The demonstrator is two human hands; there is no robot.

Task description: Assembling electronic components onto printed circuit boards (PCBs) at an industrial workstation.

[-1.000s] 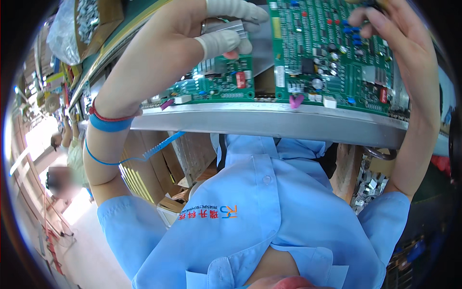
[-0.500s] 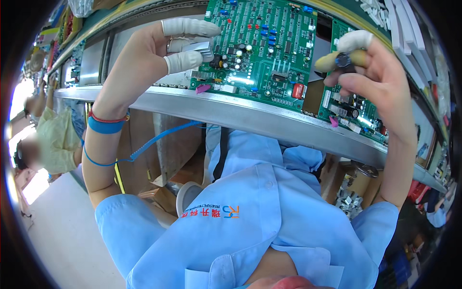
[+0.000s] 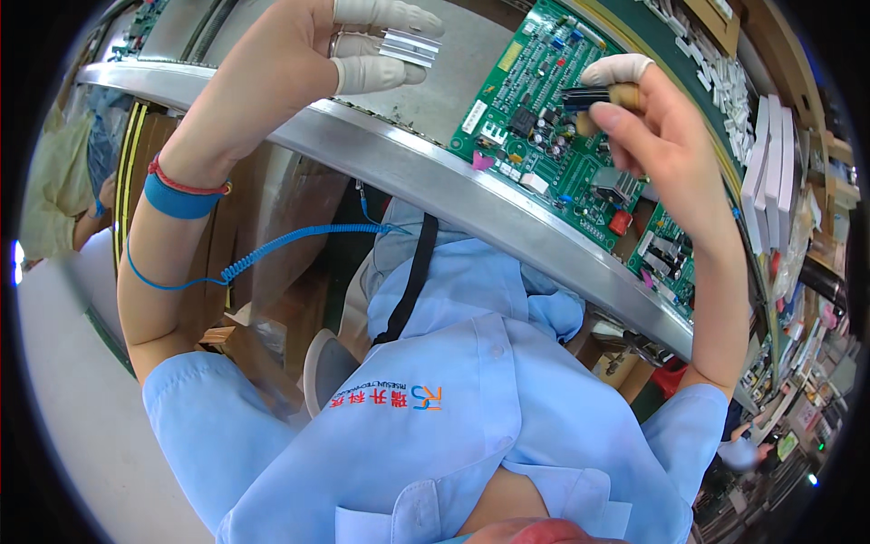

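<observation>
My left hand (image 3: 362,54), in white finger cots, pinches a small silver finned heat sink (image 3: 410,48) above the bench. Over a green circuit board (image 3: 507,109), my right hand (image 3: 657,118) is closed on a dark cylindrical component (image 3: 584,98); its exact kind is unclear. White and yellowish cots cover some right fingertips. The board carries a red block-shaped part (image 3: 621,222), small blue parts and a pink tab (image 3: 482,161) near its front edge. Part of a second green board (image 3: 666,258) shows to its right, under my forearm.
A metal rail (image 3: 390,159) runs along the bench's front. Small white pieces (image 3: 716,82) and long white strips (image 3: 766,172) lie at the back right. A coiled blue cord (image 3: 290,234) leads from my left wristband (image 3: 184,195). Another person's arm (image 3: 100,204) shows at far left.
The view has turned, and the boards now sit farther right and tilted in it. My left hand with the heat sink is now apart from the board. Both hands keep hold of their parts.
</observation>
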